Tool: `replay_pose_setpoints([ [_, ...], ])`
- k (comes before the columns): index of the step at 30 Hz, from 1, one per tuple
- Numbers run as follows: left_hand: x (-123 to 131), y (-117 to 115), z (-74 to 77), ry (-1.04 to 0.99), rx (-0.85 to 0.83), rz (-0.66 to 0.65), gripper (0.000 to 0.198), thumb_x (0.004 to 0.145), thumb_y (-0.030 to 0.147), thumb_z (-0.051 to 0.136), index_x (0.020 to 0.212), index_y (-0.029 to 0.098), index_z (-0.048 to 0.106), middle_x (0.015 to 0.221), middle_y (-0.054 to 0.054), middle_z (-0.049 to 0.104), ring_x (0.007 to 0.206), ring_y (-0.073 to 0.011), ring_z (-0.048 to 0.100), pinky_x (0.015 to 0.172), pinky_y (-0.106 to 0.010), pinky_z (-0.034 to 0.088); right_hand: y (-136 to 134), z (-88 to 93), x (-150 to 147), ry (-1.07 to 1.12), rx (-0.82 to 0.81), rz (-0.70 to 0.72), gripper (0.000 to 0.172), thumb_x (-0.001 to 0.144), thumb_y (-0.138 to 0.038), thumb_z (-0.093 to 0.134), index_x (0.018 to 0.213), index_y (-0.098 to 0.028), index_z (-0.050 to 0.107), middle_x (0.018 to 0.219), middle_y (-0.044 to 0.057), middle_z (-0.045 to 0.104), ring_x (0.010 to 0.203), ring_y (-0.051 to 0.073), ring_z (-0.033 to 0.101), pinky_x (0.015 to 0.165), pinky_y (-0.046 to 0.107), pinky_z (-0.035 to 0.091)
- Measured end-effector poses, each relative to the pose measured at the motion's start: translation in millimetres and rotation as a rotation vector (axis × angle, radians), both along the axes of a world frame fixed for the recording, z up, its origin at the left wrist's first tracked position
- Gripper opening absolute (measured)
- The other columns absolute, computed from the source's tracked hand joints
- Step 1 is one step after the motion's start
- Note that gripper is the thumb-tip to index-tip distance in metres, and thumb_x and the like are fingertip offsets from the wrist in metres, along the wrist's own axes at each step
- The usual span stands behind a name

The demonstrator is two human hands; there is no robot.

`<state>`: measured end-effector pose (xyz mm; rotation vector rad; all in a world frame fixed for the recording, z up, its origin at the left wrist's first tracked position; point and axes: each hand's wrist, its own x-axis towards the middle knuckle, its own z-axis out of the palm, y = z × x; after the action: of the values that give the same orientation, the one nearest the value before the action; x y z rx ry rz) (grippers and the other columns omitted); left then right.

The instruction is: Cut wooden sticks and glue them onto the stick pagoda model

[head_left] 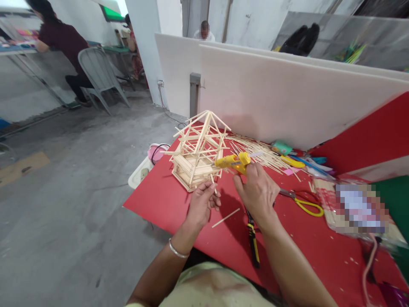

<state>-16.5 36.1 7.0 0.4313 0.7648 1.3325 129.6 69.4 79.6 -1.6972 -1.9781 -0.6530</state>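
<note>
A small house-like frame of thin wooden sticks [200, 147], with a peaked roof, stands on the red table [153, 204]. In front of it, my left hand [203, 202] pinches a short wooden stick [213, 183] held roughly upright. My right hand [257, 189] is wrapped round a yellow glue gun [231, 161], whose nozzle points left, close to the frame and just above the pinched stick. Whether nozzle and stick touch, I cannot tell. One loose stick [226, 218] lies on the table below my hands. Black-and-yellow pliers [253, 245] lie beneath my right wrist.
Many loose sticks [258, 154] are spread behind the glue gun. Scissors with yellow and red handles [308, 207] and a yellow-handled cutter [292, 161] lie to the right. White boards [287, 102] rise behind the table. A person [62, 40] sits far left.
</note>
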Motion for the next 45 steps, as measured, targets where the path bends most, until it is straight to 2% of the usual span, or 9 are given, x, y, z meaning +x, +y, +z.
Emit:
replay_pose_setpoints([
  [7,1.2,2.4,5.8,0.008,0.0,0.023,0.039,0.074,0.045,0.078,0.091,0.019,0.054,0.063,0.002,0.065,0.042,-0.0091,0.057,0.038,-0.017,0.039,-4.9,-1.7,4.3,-0.02,0.002,0.0,0.021,0.091,-0.037,0.051,0.093,-0.017,0.059,0.08,0.002,0.057,0.065,0.014,0.046,0.058,0.029,0.022],
  [13,2.0,5.0,6.8,0.02,-0.005,0.026,0.041,0.072,0.045,0.079,0.092,0.018,0.055,0.063,0.002,0.066,0.043,-0.0086,0.057,0.039,-0.017,0.038,-9.9,-1.8,6.6,-0.016,0.005,0.005,0.023,0.091,-0.036,0.051,0.099,-0.016,0.06,0.082,0.003,0.058,0.066,0.015,0.047,0.058,0.029,0.022],
  [18,3.1,10.3,5.9,0.026,0.027,0.043,0.036,0.075,0.042,0.078,0.088,0.018,0.054,0.063,0.002,0.065,0.043,-0.0082,0.056,0.039,-0.016,0.039,-10.7,-4.8,8.3,-0.026,0.004,0.007,0.022,0.091,-0.036,0.051,0.095,-0.016,0.061,0.081,0.003,0.059,0.066,0.015,0.048,0.058,0.029,0.023],
  [23,5.9,14.7,4.6,0.026,0.052,0.05,0.037,0.074,0.045,0.077,0.089,0.018,0.056,0.063,0.003,0.064,0.044,-0.0083,0.056,0.039,-0.017,0.039,-14.2,-6.1,10.1,-0.007,-0.009,-0.001,0.026,0.091,-0.038,0.051,0.102,-0.016,0.061,0.083,0.004,0.06,0.066,0.015,0.049,0.058,0.028,0.023],
  [29,8.4,22.5,6.3,0.038,0.034,0.077,0.039,0.072,0.045,0.079,0.085,0.016,0.058,0.065,0.002,0.064,0.045,-0.0072,0.055,0.04,-0.017,0.039,-21.5,-2.6,14.3,0.027,0.028,-0.053,0.035,0.092,-0.049,0.05,0.091,-0.016,0.062,0.079,0.004,0.058,0.063,0.014,0.046,0.056,0.028,0.02],
  [45,7.2,27.8,2.9,0.036,0.021,0.098,0.037,0.072,0.043,0.08,0.084,0.015,0.058,0.065,0.001,0.065,0.046,-0.0079,0.057,0.04,-0.017,0.041,-28.9,-2.1,20.6,0.027,0.058,-0.052,0.034,0.09,-0.051,0.055,0.09,-0.017,0.061,0.077,0.002,0.06,0.061,0.013,0.047,0.055,0.028,0.024],
])
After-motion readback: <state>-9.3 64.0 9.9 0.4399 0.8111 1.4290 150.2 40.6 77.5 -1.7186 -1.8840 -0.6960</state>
